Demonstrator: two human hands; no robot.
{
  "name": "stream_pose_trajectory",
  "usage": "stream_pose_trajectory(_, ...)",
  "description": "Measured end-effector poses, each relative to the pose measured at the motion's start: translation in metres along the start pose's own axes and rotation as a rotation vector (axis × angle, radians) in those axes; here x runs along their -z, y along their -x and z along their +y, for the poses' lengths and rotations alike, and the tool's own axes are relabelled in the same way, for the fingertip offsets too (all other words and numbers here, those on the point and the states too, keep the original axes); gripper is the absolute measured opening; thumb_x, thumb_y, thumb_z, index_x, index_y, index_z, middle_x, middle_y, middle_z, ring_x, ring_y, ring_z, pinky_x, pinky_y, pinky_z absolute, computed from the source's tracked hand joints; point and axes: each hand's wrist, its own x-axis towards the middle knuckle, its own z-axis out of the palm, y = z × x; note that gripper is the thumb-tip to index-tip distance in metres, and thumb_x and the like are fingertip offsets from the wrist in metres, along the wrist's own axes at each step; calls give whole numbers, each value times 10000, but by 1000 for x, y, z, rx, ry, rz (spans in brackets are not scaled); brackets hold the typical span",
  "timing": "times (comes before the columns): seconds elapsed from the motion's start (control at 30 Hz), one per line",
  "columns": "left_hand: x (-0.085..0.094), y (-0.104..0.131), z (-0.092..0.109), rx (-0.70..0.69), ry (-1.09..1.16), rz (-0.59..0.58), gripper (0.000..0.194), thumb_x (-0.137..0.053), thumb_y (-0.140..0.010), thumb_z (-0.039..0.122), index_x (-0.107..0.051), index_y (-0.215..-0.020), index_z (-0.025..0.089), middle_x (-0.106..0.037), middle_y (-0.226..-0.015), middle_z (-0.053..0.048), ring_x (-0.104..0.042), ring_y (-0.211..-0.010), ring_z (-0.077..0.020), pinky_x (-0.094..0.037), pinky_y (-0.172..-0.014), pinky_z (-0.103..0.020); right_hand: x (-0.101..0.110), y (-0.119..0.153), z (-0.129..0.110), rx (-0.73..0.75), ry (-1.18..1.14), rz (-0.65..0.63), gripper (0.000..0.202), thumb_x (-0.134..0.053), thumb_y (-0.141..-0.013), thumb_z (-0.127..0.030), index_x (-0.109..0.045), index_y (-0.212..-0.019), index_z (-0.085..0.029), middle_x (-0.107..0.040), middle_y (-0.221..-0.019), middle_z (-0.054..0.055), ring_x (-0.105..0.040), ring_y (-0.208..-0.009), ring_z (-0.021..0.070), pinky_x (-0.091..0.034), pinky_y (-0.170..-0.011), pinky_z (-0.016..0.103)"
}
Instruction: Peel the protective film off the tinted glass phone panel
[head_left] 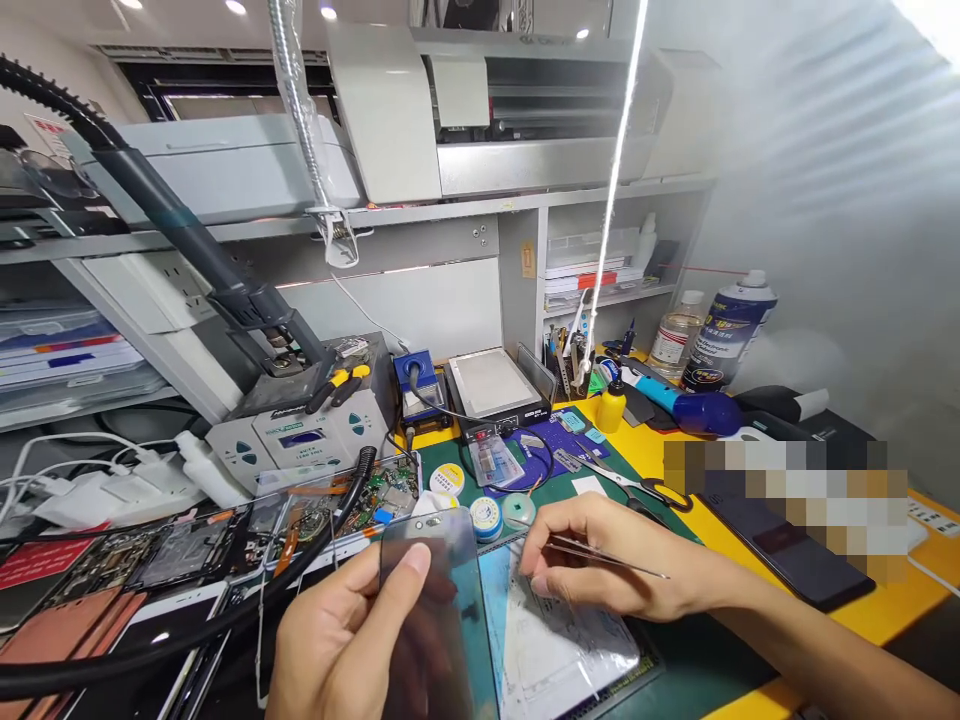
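My left hand (337, 630) pinches a dark, glossy, semi-transparent phone panel (439, 630) by its upper left part, thumb on the front face. The panel is tilted up and reflects the hand. To its right, my right hand (607, 560) has its fingers closed round thin metal tweezers (611, 557), whose rear end points right across the back of the hand. Beneath the right hand lies a white sheet in clear plastic (562, 655) on a blue and green mat (705, 650). Round tins (486, 518) stand just behind the panel.
Scissors (637, 488) and a dark phone (787, 540) lie to the right. Circuit boards (367, 510), phone parts and a thick black hose (225, 615) fill the left. A soldering station (300, 435), yellow bottle (612, 408) and spray can (731, 330) stand at the back.
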Motion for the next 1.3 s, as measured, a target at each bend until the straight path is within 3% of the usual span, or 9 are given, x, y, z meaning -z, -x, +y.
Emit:
stream_pose_trajectory(0.23, 20, 1, 10, 13, 113, 115, 339, -843, -670, 514, -698, -723, 212, -672, -503, 14, -572, -381, -181, -457, -330, -246, -1, -6, -1, -54, -21, 29, 65, -628, -768, -144, -668, -820, -141, -645, -716, 3, -567, -565, 114, -422, -500, 190)
stream_pose_trajectory(0.47, 28, -6, 35, -67, -63, 64, 372, -797, -708, 552, -708, -687, 192, -642, -444, -9, -561, -377, -171, -432, -341, -220, -4, -7, 4, -55, -29, 65, 97, -673, -770, -175, -677, -862, -146, -594, -649, -35, -542, -532, 108, -398, -475, 183)
stream_pose_trajectory(0.67, 33, -26, 49, -162, -19, 56, 349, -815, -714, 507, -702, -661, 180, -627, -466, 8, -542, -411, -159, -427, -329, -213, -2, -7, 2, 18, -53, 71, 149, -725, -779, -256, -676, -877, -154, -666, -754, 4, -601, -663, 141, -451, -600, 227)
stream_pose_trajectory(0.8, 34, -36, 52, -120, 98, 39, 281, -861, -679, 407, -749, -761, 162, -674, -585, 17, -606, -480, -153, -544, -467, -243, 2, -6, 0, 7, 2, 52, 183, -723, -801, -299, -717, -890, -139, -711, -791, 37, -655, -714, 166, -500, -653, 253)
stream_pose_trajectory(0.87, 34, -39, 51, -109, 152, 47, 260, -880, -653, 359, -761, -774, 162, -710, -635, 9, -649, -544, -161, -575, -532, -241, 5, -5, 0, -9, 69, 59, 211, -722, -820, -325, -735, -894, -128, -703, -757, 34, -636, -677, 160, -484, -612, 243)
stream_pose_trajectory(0.97, 36, -41, 49, -92, 206, 78, 240, -895, -630, 313, -772, -777, 168, -727, -625, 19, -641, -524, -141, -562, -511, -209, 11, -3, 0, -8, 224, 152, 254, -668, -896, -380, -717, -950, -136, -652, -712, 6, -570, -620, 143, -428, -552, 233)
stream_pose_trajectory(1.13, 51, -43, 49, -109, 282, 183, 253, -916, -586, 267, -766, -759, 160, -744, -625, 32, -678, -581, -138, -552, -534, -165, 23, -2, -1, 35, 599, 374, 266, -513, -1023, -379, -677, -1058, -172, -693, -897, 55, -606, -769, 193, -461, -705, 306)
stream_pose_trajectory(1.3, 72, -46, 52, -166, 351, 295, 157, -834, -687, 205, -753, -803, 137, -742, -641, 41, -722, -669, -164, -553, -636, -200, 34, -10, 14, 77, 911, 346, 230, -443, -1041, -254, -653, -1087, -172, -722, -979, 95, -678, -849, 226, -525, -776, 341)
